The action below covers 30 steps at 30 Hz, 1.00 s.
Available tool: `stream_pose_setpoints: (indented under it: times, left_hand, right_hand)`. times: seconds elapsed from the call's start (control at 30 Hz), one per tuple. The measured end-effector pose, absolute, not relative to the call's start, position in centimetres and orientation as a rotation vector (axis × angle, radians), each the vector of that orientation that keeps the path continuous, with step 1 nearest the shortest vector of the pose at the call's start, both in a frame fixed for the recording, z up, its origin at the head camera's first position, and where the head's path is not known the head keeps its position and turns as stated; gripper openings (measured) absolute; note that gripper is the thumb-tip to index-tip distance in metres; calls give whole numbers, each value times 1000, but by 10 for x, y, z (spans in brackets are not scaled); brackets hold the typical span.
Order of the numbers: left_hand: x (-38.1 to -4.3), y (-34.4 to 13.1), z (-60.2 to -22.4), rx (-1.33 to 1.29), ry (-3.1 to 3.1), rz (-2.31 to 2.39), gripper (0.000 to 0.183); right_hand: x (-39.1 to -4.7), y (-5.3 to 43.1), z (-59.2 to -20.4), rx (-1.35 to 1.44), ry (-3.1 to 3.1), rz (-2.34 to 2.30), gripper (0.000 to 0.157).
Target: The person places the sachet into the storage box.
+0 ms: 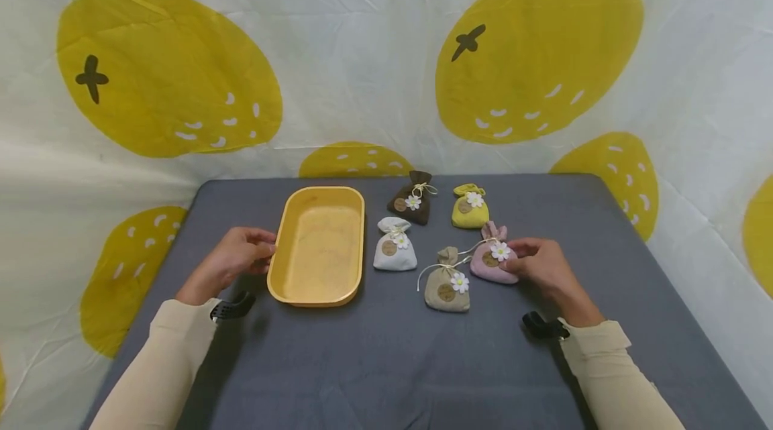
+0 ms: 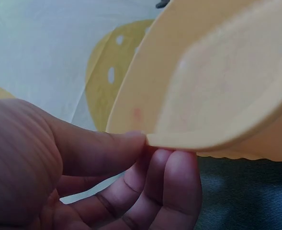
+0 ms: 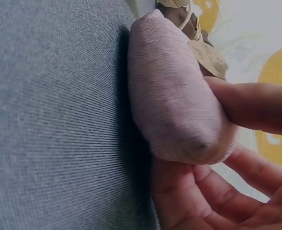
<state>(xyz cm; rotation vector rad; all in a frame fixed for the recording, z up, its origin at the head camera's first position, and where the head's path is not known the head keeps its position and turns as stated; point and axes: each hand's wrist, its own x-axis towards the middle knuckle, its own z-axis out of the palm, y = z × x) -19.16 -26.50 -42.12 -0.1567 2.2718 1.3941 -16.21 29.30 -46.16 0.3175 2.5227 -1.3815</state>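
Note:
A yellow-orange plastic tray [image 1: 320,242] lies left of centre on the grey cloth. My left hand [image 1: 244,252] pinches its left rim, thumb above and fingertips below, as the left wrist view shows at the tray's edge [image 2: 212,141]. With thumb and fingers, my right hand [image 1: 540,265] pinches the right side of a pink drawstring pouch [image 1: 488,270]. In the right wrist view that pouch [image 3: 172,91] is close to the cloth; whether it touches is unclear. Just left of it lies a beige pouch [image 1: 443,292] with a white flower.
A white pouch [image 1: 392,261] lies right beside the tray. Farther back are a dark brown pouch [image 1: 417,208] and a yellow pouch [image 1: 470,217]. Behind the table [image 1: 374,363] hangs a white curtain [image 1: 362,68] printed with large yellow fruit.

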Motion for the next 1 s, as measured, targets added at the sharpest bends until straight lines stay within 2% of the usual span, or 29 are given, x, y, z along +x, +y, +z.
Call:
stream_pose_setpoints:
  times: [0.3,1.0]
  left_hand:
    - [-195,-260,-418,-189,2279,1375,45]
    - [-194,-260,-422,-213,2288,1355,43]
  right_hand:
    - [-165,298,-457,383,2474,-1549,60]
    - [-175,276,-407,206,2466,-1756,54]
